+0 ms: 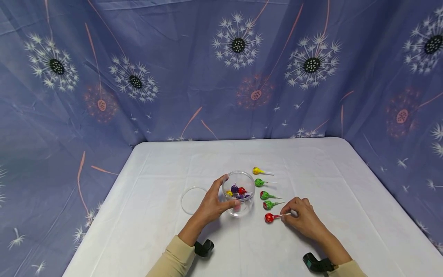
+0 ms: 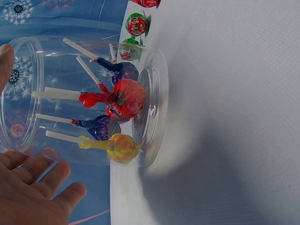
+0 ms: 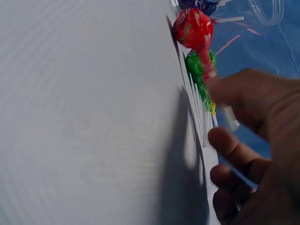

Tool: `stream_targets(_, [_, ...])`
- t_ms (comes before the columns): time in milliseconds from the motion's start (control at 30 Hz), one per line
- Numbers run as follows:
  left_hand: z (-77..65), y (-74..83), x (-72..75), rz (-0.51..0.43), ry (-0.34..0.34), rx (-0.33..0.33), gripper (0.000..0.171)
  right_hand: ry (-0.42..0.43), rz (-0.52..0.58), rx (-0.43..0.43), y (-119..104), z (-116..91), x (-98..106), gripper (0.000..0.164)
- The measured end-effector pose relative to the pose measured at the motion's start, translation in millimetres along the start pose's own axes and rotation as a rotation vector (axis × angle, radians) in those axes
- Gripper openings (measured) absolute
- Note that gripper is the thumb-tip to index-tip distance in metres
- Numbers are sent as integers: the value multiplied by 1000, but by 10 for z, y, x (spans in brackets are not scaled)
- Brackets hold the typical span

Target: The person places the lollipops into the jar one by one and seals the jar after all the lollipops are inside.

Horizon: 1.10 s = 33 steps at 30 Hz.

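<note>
My left hand [image 1: 212, 203] grips a clear round jar [image 1: 243, 211] round its side, fingers on the far side and thumb on the near side. Inside it, seen through the wall in the left wrist view, lie a red lollipop [image 2: 130, 97], a yellow lollipop [image 2: 123, 148] and purple lollipops [image 2: 104, 127], sticks toward the mouth. To the right of the jar, my right hand [image 1: 305, 220] pinches the stick of another red lollipop [image 1: 269, 218] between thumb and forefinger. Its wrapped head points toward the jar; the fingers partly hide the stick.
A column of lollipops lies between the jar and the far right of the table: a yellow one [image 1: 256, 171] farthest back, then several green ones [image 1: 259, 182]. Left of the jar lies a clear round lid [image 1: 182, 200]. A white cloth covers the table [image 1: 138, 234]; a blue dandelion-print curtain [image 1: 187, 77] hangs behind.
</note>
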<state>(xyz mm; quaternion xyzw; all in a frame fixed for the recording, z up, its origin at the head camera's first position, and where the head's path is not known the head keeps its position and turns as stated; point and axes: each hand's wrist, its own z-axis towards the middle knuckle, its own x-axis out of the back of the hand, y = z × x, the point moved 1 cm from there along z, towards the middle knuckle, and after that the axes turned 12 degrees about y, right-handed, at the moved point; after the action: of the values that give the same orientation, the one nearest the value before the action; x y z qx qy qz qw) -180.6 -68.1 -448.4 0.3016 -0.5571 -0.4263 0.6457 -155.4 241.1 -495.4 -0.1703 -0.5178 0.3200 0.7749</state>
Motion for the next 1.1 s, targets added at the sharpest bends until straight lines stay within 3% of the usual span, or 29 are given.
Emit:
stream_targets(133, [-5, 20, 9, -11, -8, 36, 94, 32, 39, 46, -52, 27, -2, 32])
stream_targets(500, [4, 13, -3, -6, -8, 41, 93, 45, 149, 130, -217, 143, -12, 22])
stream_targets(767, [3, 16, -3, -2, -7, 45, 92, 66, 199, 93, -396, 246, 35, 19])
stream_targets(1000, [-4, 21, 8, -9, -7, 48, 92, 67, 217, 27, -857, 457, 248, 12])
stream_targets(1100, [-1, 11, 2, -13, -11, 51, 91, 76, 247, 46, -831, 577, 230, 12])
